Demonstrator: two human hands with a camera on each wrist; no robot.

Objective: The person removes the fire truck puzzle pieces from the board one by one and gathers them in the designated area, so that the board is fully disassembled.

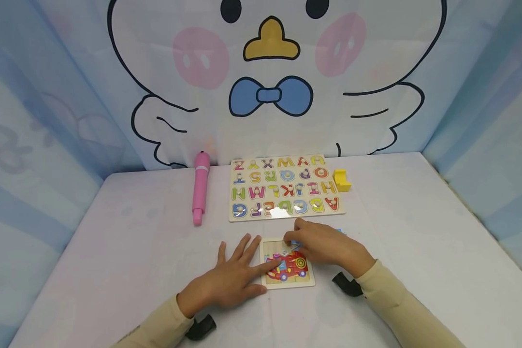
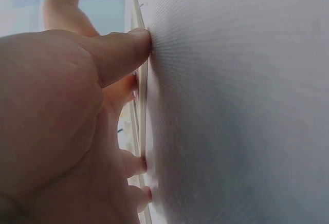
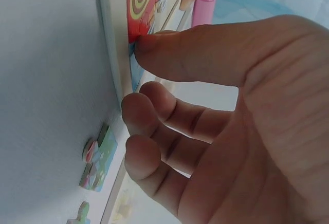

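A small wooden jigsaw puzzle (image 1: 289,270) showing a red vehicle lies in its pale frame (image 1: 287,286). My left hand (image 1: 230,285) lies at its left side with fingers spread, one fingertip resting on the picture. In the left wrist view, the thumb of that hand (image 2: 67,95) touches the frame's edge (image 2: 143,121). My right hand (image 1: 328,244) bends over the upper right corner, its thumb and fingertips at a blue puzzle piece (image 1: 295,245). The right wrist view shows that hand's (image 3: 205,111) thumb on the blue piece and its other fingers curled. The fingers partly hide the piece.
Behind the puzzle lies an alphabet board (image 1: 284,188). A pink pen-shaped toy (image 1: 201,188) lies to its left, and a yellow block (image 1: 341,180) to its right. Loose puzzle pieces (image 3: 100,160) lie beside the right hand. Printed curtains (image 1: 269,130) border the white table (image 1: 126,261).
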